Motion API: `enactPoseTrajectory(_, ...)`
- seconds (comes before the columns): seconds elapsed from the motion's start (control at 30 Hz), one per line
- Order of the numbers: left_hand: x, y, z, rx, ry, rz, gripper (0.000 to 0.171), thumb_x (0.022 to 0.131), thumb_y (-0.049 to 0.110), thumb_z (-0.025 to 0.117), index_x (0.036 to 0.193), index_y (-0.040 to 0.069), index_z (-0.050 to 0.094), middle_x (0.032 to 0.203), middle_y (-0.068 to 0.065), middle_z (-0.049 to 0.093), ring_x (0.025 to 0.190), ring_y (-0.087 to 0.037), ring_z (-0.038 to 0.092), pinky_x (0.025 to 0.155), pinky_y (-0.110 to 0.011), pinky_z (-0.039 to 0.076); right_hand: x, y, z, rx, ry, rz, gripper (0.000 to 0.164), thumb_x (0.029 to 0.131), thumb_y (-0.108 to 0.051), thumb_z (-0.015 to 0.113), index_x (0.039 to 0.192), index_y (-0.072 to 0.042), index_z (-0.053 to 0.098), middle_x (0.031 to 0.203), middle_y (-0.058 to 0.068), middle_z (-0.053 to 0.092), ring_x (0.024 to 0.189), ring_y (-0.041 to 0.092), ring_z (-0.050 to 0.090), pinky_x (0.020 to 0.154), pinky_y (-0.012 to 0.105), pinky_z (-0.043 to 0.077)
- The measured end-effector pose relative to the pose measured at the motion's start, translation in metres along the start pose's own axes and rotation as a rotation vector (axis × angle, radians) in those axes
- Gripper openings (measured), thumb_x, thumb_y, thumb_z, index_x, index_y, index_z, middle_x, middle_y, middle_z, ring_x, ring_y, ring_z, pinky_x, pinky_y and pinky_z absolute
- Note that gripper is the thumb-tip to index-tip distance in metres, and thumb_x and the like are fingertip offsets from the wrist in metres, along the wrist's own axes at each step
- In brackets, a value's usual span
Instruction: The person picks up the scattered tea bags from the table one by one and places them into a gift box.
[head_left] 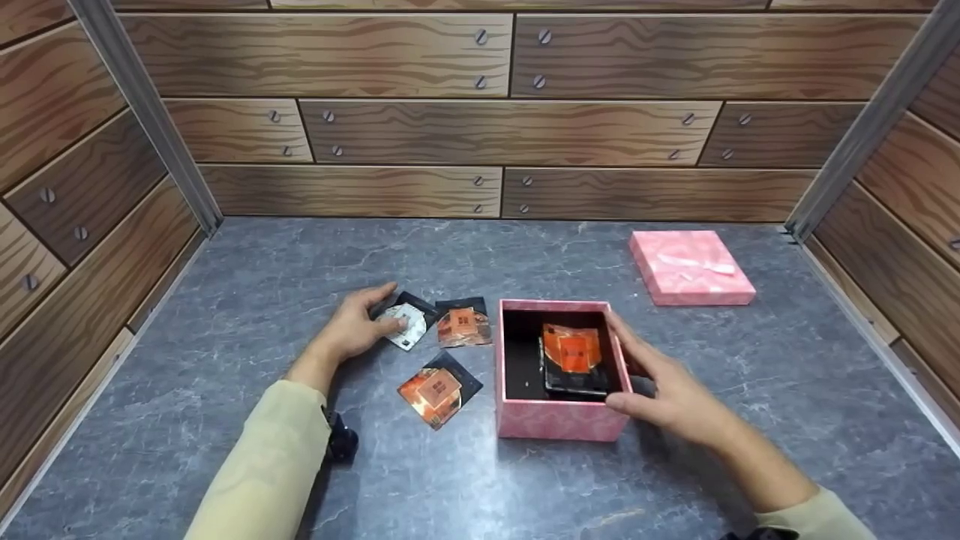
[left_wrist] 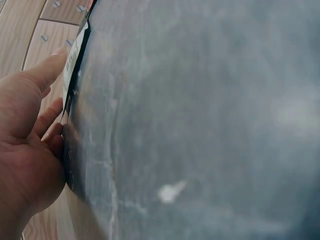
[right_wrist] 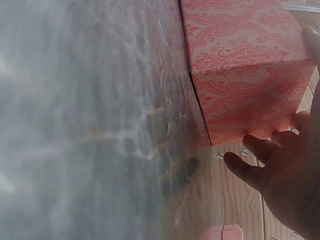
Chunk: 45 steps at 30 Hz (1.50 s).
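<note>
In the head view my left hand (head_left: 360, 324) is at a silver-and-black foil packet (head_left: 406, 322) on the table. Its straight thumb rests on the packet's face and the index finger stretches past the far edge. The left wrist view shows this packet (left_wrist: 74, 67) edge-on, with the left hand's other fingers bent beside it. My right hand (head_left: 671, 390) holds the right side of an open pink gift box (head_left: 559, 420), thumb at the near corner, fingers along the side wall. Orange-and-black packets (head_left: 574, 352) stand in the right part of the box.
Two orange-and-black packets lie on the table, one (head_left: 463, 322) beside the silver one, another (head_left: 439, 388) nearer me. The pink box lid (head_left: 694, 262) with a bow sits at the back right. Wood-patterned walls (head_left: 420, 131) enclose the grey marbled tabletop (head_left: 420, 251).
</note>
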<state>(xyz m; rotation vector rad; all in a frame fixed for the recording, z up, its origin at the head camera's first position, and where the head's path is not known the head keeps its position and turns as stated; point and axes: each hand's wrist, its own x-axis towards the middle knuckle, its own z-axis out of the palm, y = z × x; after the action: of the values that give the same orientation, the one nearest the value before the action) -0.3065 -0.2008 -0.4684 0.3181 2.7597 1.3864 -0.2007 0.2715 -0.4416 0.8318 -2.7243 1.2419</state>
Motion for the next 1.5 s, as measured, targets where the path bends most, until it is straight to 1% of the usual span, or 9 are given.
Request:
enactPoseTrajectory(0.07,0.0001,-0.0006,-0.0003,0.003,0.000,-0.005,0.077,0.094,0.019,0.081,0.160,0.003,0.044,0.161,-0.025,0.044,0.152,-0.044,0.034,0.127,-0.055,0.019,0.0002,0.0001,0.0001,0.004,0.001,-0.011,0.104,0.090,-0.023,0.083,0.172,-0.025,0.019,0.171,0.016,0.030,0.140,0.033,0.051,0.112,0.054,0.041)
enactPoseTrajectory(0.23,0.0013,-0.0010,0.0008,-0.009,0.001,-0.015,0.080,0.091,0.015,0.083,0.160,0.002,0.043,0.162,-0.025,0.042,0.153,-0.044,0.033,0.127,-0.054,0.019,-0.0007,0.0012,0.0014,0.067,-0.006,-0.051,0.102,0.090,-0.016,0.082,0.172,-0.020,0.020,0.170,0.017,0.033,0.136,0.035,0.056,0.108,0.032,0.046)
enactPoseTrajectory(0.3,0.0015,-0.0007,0.0019,-0.010,0.001,-0.020,0.081,0.091,0.013,0.083,0.160,0.002,0.044,0.163,-0.025,0.042,0.153,-0.043,0.032,0.128,-0.053,0.019,-0.0016,0.0012,0.0015,0.083,-0.005,-0.059,0.102,0.090,-0.014,0.081,0.171,-0.019,0.020,0.169,0.019,0.033,0.135,0.035,0.057,0.106,0.029,0.047)
enactPoseTrajectory(0.57,0.0009,-0.0010,0.0029,0.015,0.006,-0.036,0.079,0.092,0.014,0.082,0.160,0.005,0.044,0.163,-0.024,0.042,0.153,-0.043,0.032,0.128,-0.054,0.018,-0.0025,0.0016,0.0021,0.088,-0.004,-0.047,0.102,0.091,-0.014,0.081,0.172,-0.019,0.019,0.170,0.019,0.031,0.136,0.035,0.056,0.106,0.029,0.046)
enactPoseTrajectory(0.83,0.0018,-0.0028,0.0026,0.014,0.028,-0.007,0.074,0.093,0.009,0.079,0.159,0.002,0.046,0.159,-0.025,0.046,0.151,-0.043,0.036,0.127,-0.053,0.020,-0.0022,0.0004,0.0015,0.082,-0.012,-0.033,0.101,0.092,-0.017,0.080,0.172,-0.021,0.019,0.170,0.019,0.031,0.136,0.033,0.056,0.106,0.031,0.046)
enactPoseTrajectory(0.97,0.0017,-0.0029,0.0019,0.012,0.029,-0.014,0.073,0.094,0.008,0.077,0.159,0.002,0.045,0.160,-0.025,0.046,0.151,-0.043,0.036,0.127,-0.052,0.020,-0.0020,-0.0011,0.0009,0.071,-0.012,-0.026,0.101,0.091,-0.018,0.080,0.172,-0.022,0.019,0.170,0.018,0.032,0.136,0.032,0.056,0.106,0.032,0.047)
enactPoseTrajectory(1.03,0.0011,-0.0025,0.0014,0.008,0.029,-0.028,0.073,0.094,0.009,0.077,0.160,0.004,0.045,0.161,-0.023,0.046,0.152,-0.042,0.035,0.127,-0.052,0.020,-0.0018,-0.0016,0.0006,0.065,-0.008,-0.029,0.101,0.091,-0.019,0.081,0.172,-0.022,0.020,0.169,0.018,0.033,0.135,0.032,0.056,0.106,0.032,0.047)
enactPoseTrajectory(1.3,0.0005,-0.0035,0.0010,-0.029,0.070,0.001,0.067,0.091,0.003,0.078,0.154,0.006,0.055,0.152,-0.024,0.055,0.147,-0.039,0.043,0.125,-0.048,0.027,0.0002,-0.0029,0.0005,0.093,-0.008,-0.066,0.101,0.091,-0.014,0.080,0.171,-0.017,0.020,0.169,0.018,0.033,0.134,0.036,0.058,0.105,0.031,0.048)
enactPoseTrajectory(1.5,-0.0004,-0.0051,0.0004,-0.040,0.079,0.015,0.066,0.089,0.002,0.079,0.152,0.006,0.058,0.148,-0.026,0.058,0.144,-0.041,0.046,0.124,-0.050,0.029,0.0009,-0.0024,0.0008,0.093,-0.014,-0.061,0.101,0.091,-0.014,0.080,0.171,-0.017,0.019,0.169,0.019,0.033,0.134,0.036,0.058,0.105,0.030,0.048)
